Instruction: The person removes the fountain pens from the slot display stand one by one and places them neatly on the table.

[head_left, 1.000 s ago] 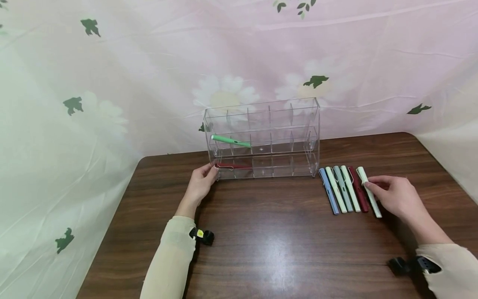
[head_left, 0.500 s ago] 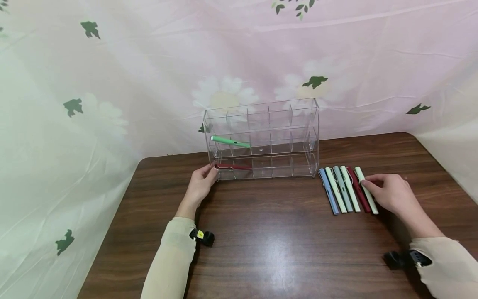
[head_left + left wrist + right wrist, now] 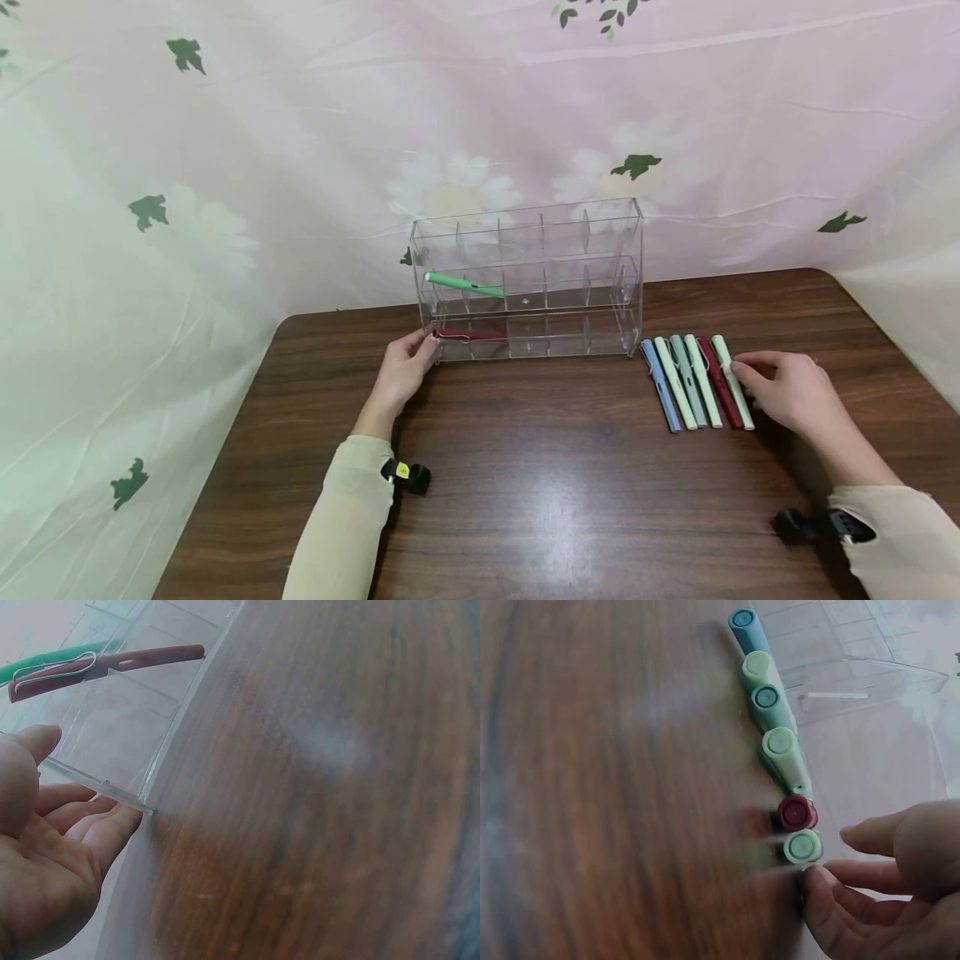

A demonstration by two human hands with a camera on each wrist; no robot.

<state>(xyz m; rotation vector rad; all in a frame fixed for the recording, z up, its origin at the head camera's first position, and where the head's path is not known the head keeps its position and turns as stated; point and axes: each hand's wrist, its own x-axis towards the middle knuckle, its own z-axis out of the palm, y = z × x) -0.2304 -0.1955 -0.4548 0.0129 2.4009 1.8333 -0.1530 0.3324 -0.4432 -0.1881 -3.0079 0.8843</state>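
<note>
Right hand (image 3: 791,392): fingers loose, unclosed, touching pale green pen (image 3: 738,397) | left hand (image 3: 401,367): thumb and fingers hold clear rack (image 3: 570,346) by its side | pen: on table (image 3: 555,483), rightmost of row (image 3: 692,383) | right wrist view alone shows its round end face; head view, its length | clip end points away from person, long axis slants far-left to near-right

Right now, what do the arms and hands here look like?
They are a person's: the left hand and right hand are bare, with pale cream sleeves above. Each wrist bears a black device; the left one has a yellow label.
</note>
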